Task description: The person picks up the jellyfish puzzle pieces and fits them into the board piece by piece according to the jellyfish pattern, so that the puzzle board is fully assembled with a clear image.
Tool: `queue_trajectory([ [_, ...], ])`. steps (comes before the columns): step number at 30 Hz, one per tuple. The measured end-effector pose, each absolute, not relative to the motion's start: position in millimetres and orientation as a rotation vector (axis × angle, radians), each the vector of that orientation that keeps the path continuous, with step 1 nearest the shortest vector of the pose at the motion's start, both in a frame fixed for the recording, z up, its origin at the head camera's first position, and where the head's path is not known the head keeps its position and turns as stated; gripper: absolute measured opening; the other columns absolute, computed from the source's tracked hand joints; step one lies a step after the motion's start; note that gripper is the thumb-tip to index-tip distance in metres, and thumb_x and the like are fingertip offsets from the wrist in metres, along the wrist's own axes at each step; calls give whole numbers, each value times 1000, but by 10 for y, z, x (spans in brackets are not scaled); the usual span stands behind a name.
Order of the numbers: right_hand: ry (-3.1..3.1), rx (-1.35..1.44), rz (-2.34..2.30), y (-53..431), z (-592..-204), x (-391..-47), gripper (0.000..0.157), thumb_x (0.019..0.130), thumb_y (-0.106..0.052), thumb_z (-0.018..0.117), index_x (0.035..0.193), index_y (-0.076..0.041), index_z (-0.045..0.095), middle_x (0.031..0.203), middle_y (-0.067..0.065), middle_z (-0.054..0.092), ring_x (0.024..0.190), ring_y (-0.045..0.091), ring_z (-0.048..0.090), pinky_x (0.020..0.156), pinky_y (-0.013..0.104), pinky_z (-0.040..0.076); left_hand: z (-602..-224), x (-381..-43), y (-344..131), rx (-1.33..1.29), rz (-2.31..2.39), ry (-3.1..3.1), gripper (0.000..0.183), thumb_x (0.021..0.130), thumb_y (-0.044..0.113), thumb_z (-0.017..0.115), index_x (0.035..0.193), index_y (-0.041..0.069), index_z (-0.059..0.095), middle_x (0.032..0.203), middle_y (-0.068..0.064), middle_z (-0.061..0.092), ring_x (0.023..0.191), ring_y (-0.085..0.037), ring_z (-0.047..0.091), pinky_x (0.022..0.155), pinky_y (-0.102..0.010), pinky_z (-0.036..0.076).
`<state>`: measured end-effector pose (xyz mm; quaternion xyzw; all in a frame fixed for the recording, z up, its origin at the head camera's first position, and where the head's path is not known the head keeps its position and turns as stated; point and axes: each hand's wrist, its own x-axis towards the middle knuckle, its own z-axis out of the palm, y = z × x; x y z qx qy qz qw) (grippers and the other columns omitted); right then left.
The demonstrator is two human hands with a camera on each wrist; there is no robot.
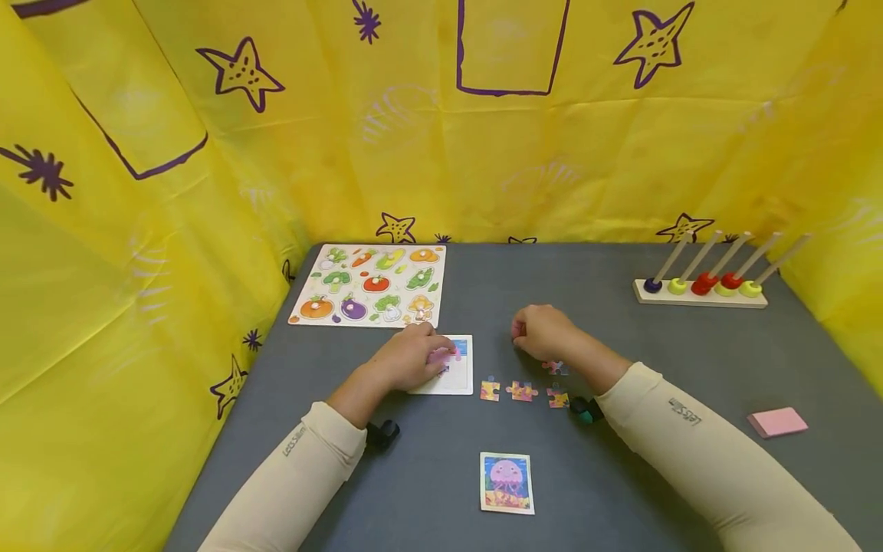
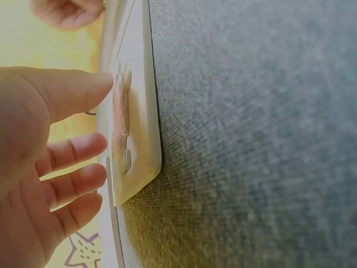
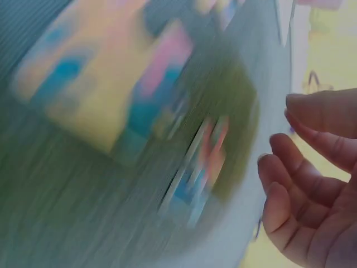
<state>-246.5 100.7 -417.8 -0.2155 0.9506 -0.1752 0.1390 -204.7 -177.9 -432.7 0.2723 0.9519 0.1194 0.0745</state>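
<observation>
My left hand point(image 1: 410, 357) rests over a white puzzle tray point(image 1: 464, 385), its fingers loosely bent. In the left wrist view the thumb point(image 2: 83, 92) touches the edge of the joined jigsaw pieces point(image 2: 121, 117) lying in the tray. Part of the pink and blue picture is hidden under the hand. My right hand point(image 1: 545, 331) hovers to the right of the tray with its fingers loosely curled; no thing shows between thumb and forefinger in the right wrist view. Below it lies a jigsaw piece point(image 1: 555, 369), partly covered by the wrist. Several loose pieces point(image 1: 522, 392) lie in a row nearby.
A jellyfish picture card point(image 1: 507, 483) lies at the front. Behind the tray is a vegetable peg board point(image 1: 298, 310). At right stand a bead-and-rod counting stand point(image 1: 700, 297) and a pink block point(image 1: 778, 422). A yellow curtain point(image 1: 483, 169) closes off the back and sides of the grey table.
</observation>
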Motion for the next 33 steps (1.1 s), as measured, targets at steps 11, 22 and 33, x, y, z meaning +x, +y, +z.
queue_trajectory([
  [11,2643,-598,-494,1549,-4268,-2342,24,82,-23,84,91,-9,67,80,2,58,77,20,53,71,34,43,-4324,-2031,-1818,762,336,2820,32,94,24,72,126,26,72,111,-7,59,99,-22,53,84,-38,46],
  [22,2695,-574,-633,1459,-4299,-2319,15,84,-18,83,82,-11,70,75,1,61,71,18,54,65,32,44,-4343,-2061,-1808,748,354,2803,33,94,25,73,126,26,72,111,-6,58,99,-21,52,85,-37,46],
  [33,2547,-499,-967,865,-4197,-2388,8,88,-15,80,84,-10,75,68,-1,69,59,12,61,63,28,49,-4337,-2139,-1779,766,459,2780,28,92,21,74,121,21,75,110,-7,62,101,-23,57,93,-41,47],
])
